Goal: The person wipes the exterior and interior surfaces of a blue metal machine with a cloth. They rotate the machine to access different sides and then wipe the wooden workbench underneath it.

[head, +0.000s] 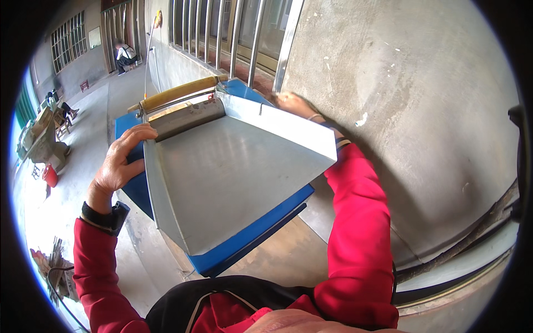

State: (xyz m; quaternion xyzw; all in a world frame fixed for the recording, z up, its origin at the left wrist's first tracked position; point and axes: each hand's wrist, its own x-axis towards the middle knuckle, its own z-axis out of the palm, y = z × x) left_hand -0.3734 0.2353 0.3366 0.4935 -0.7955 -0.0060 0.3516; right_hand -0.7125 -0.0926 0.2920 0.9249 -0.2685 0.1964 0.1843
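A machine with a blue metal body (250,229) stands in front of me, topped by a wide sheet-metal tray (233,175). The tray flares towards me and holds nothing. At its far, narrow end lie a metal roller or cylinder (187,118) and, above that, a yellowish wooden or bamboo rod (181,92). My left hand (123,158) grips the tray's far left corner, fingers over the rim and thumb against the blue side. Beyond the tray's right wall, my right hand (293,104) is blurred beside the blue far corner and the window bars; its grasp is unclear.
Close on the right rises a bare plaster wall (395,83), with a barred window (225,37) ahead. A person (125,54) sits low by the far doorway. To the left are a red bucket (50,175), a wooden chair (62,125) and piled items (39,129).
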